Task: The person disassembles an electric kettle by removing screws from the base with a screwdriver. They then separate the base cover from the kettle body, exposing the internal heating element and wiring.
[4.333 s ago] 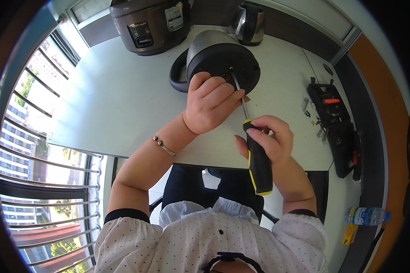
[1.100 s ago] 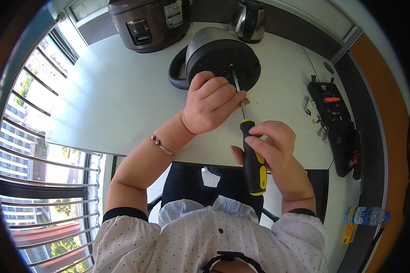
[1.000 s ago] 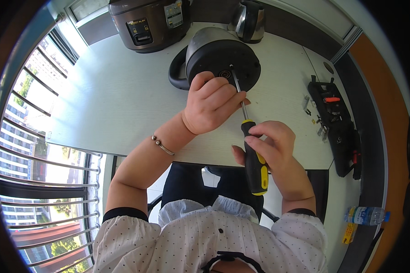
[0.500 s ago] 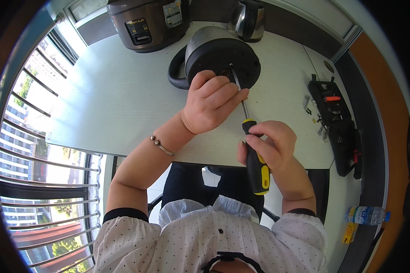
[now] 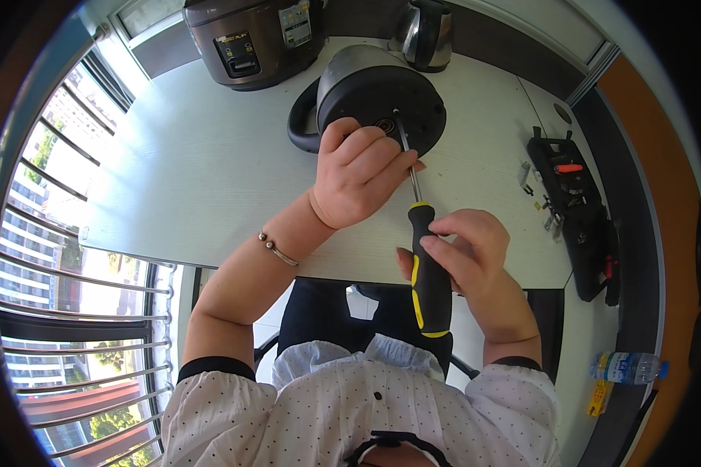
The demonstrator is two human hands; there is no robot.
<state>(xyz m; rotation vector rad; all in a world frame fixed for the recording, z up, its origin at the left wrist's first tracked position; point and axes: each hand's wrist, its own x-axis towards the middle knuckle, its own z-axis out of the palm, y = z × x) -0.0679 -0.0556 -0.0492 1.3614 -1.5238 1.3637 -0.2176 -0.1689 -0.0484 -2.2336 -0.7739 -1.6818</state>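
Observation:
A silver electric kettle [image 5: 347,70] lies on its side, its round black base facing me and its black handle to the left. My right hand [image 5: 475,247] is closed on the black and yellow handle of a screwdriver [image 5: 431,284], thumb on one side and fingers on the other. The metal shaft runs up to the kettle base, where its tip meets the lower right of the central ring; a screw hole or screw there is too small to tell. My left hand [image 5: 358,175] is closed at the base's lower edge, index finger and thumb pinching the shaft.
A brown rice cooker [image 5: 249,43] stands at the back left of the white table [image 5: 202,163], a second kettle [image 5: 430,37] at the back. At right lie an open black tool case [image 5: 572,194] and small metal bits [image 5: 551,218]. A water bottle [image 5: 631,368] lies nearer me.
The screwdriver handle has turned: its yellow strip now shows on the left side instead of the right. The handle end has swung slightly left. The kettle stays in place.

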